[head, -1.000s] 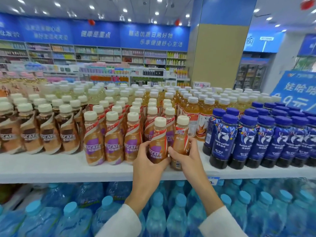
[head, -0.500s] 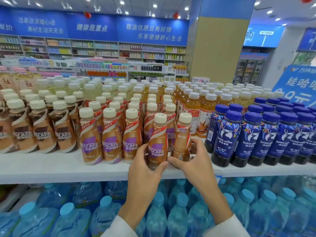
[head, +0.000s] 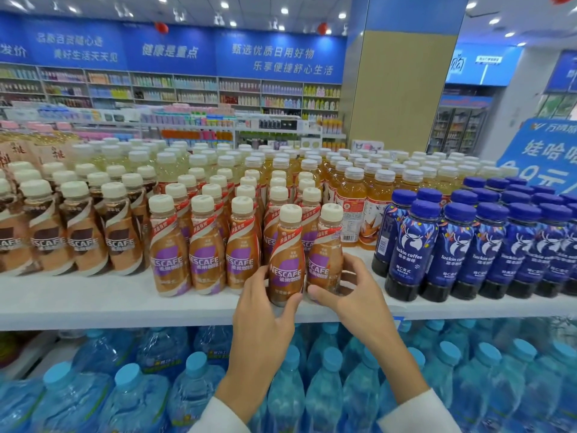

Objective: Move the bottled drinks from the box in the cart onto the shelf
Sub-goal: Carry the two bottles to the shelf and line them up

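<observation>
From the head view, my left hand (head: 265, 303) is wrapped around a brown plastic Nescafe bottle with cream cap (head: 286, 256), standing near the white shelf's front edge (head: 125, 314). My right hand (head: 352, 295) clasps its twin bottle (head: 326, 251) just beside it; the blue-capped dark coffee bottles (head: 406, 245) stand near on the right.

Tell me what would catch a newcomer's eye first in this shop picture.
Probably the two hands at centre: the left hand and right hand each wrap a purple-label Nescafe bottle standing at the front of the white shelf. Next, the dark blue Luckin coffee bottles massed on the right, and the blue-capped water bottles packed underneath.
</observation>
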A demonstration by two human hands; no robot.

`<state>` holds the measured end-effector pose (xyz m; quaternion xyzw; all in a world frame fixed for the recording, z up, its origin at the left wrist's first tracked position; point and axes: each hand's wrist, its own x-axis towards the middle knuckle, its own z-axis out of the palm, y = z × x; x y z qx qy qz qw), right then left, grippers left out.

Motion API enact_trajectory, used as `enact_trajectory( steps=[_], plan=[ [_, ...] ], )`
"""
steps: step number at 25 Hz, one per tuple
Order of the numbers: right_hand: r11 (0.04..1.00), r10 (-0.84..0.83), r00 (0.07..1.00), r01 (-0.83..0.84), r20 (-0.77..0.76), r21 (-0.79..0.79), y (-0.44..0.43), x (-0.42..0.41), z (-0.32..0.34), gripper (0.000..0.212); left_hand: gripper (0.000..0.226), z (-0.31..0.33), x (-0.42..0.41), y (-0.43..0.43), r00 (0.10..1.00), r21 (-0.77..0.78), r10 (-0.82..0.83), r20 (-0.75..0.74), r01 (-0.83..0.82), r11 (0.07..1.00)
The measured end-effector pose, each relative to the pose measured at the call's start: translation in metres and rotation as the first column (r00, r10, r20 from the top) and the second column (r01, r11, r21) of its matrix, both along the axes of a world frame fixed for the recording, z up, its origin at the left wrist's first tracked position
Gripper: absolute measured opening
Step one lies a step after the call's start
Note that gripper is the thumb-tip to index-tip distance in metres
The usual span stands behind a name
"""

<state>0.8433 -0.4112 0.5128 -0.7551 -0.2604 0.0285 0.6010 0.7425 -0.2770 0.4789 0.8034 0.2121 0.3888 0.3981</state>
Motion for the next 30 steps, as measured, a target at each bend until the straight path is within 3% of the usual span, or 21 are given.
enact_trajectory(
  steps=[2, 9, 14, 19, 23, 27, 30],
  plan=[
    [0.998, -0.057, 0.998, 0.057, 0.027, 0.003, 0.003, -0.002, -0.001, 0.06, 0.07, 0.001, 0.0, 0.0, 1.0, 0.025, 0.008, 0.017, -0.008, 1.0],
    [0.994, 0.111, 0.993, -0.111, -0.035, 0.008, 0.0, 0.001, -0.005, 0.056, 0.065, 0.001, -0.003, -0.007, 0.998, 0.023, 0.038, 0.055, -0.039, 0.999],
    [0.994, -0.094, 0.996, 0.093, 0.009, 0.053, 0.008, -0.008, -0.013, 0.059, 0.058, -0.002, -0.002, -0.011, 0.995, -0.005, 0.056, 0.081, -0.056, 0.998],
    [0.997, -0.08, 0.996, 0.08, 0.041, 0.01, 0.008, -0.008, -0.014, 0.06, 0.057, -0.007, 0.001, -0.012, 0.993, 0.006, 0.084, 0.084, -0.085, 0.996],
    [0.996, -0.087, 0.993, 0.089, 0.077, -0.021, 0.015, -0.01, -0.013, 0.059, 0.054, -0.014, 0.005, -0.014, 0.981, 0.141, 0.156, 0.114, -0.171, 0.975],
    [0.995, -0.081, 0.992, 0.087, 0.099, -0.055, 0.024, -0.007, -0.011, 0.06, 0.058, -0.014, 0.011, -0.012, 0.978, 0.041, 0.181, 0.108, -0.186, 0.982],
    [0.992, -0.097, 0.986, 0.107, 0.136, -0.069, 0.028, -0.006, -0.011, 0.058, 0.053, -0.014, 0.015, -0.008, 0.975, 0.05, 0.187, 0.123, -0.194, 0.98]
  ],
)
